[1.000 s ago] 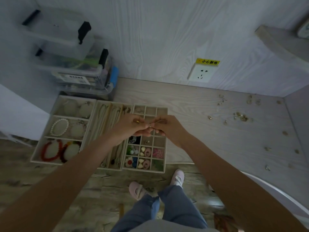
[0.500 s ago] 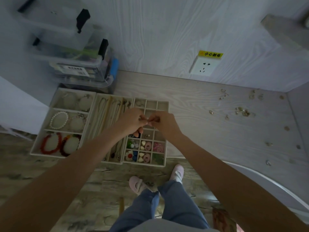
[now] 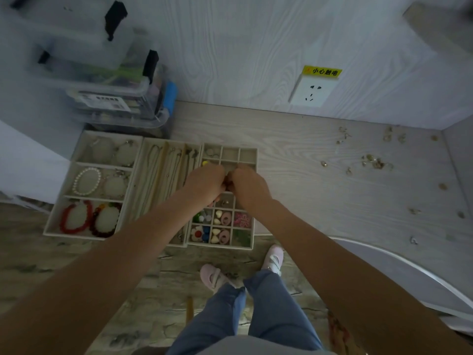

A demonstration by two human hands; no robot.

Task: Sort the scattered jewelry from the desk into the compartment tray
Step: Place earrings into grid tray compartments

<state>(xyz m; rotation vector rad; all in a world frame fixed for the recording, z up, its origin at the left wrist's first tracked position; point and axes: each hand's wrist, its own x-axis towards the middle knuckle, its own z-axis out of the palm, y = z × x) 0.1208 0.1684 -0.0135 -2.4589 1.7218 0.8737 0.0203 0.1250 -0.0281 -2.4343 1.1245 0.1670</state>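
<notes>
Both hands are bunched together right over the small-grid compartment tray (image 3: pixel 247 154), around its middle rows. The left hand (image 3: pixel 204 184) and right hand (image 3: pixel 249 187) have their fingers curled in and fingertips meeting, like they're pinching something tiny between them, but what it is can't be made out since the knuckles hide it.

That grid tray sits at the desk's (image 3: pixel 294 175) near edge, actually poking a bit past it over the floor. Pressed against its left side is a long-slot necklace tray (image 3: pixel 158 175), and left of that a bracelet tray (image 3: pixel 76 162) with a pearl bracelet (image 3: pixel 86 181) and red bead bracelets (image 3: pixel 74 217). The 3 trays are packed side by side with no gap.

The scattered jewelry (image 3: pixel 371 161) is well apart, off to the right toward the far corner, with a few stray bits trailing down along the right wall. There's a wide bare stretch of desk between the trays and those pieces.

Behind the trays, stacked clear storage bins (image 3: pixel 115 98) sit against the wall. The wall socket (image 3: pixel 311 92) has a yellow sticker (image 3: pixel 322 72) reading 小心触电. The label on the bin is too blurry to read.
</notes>
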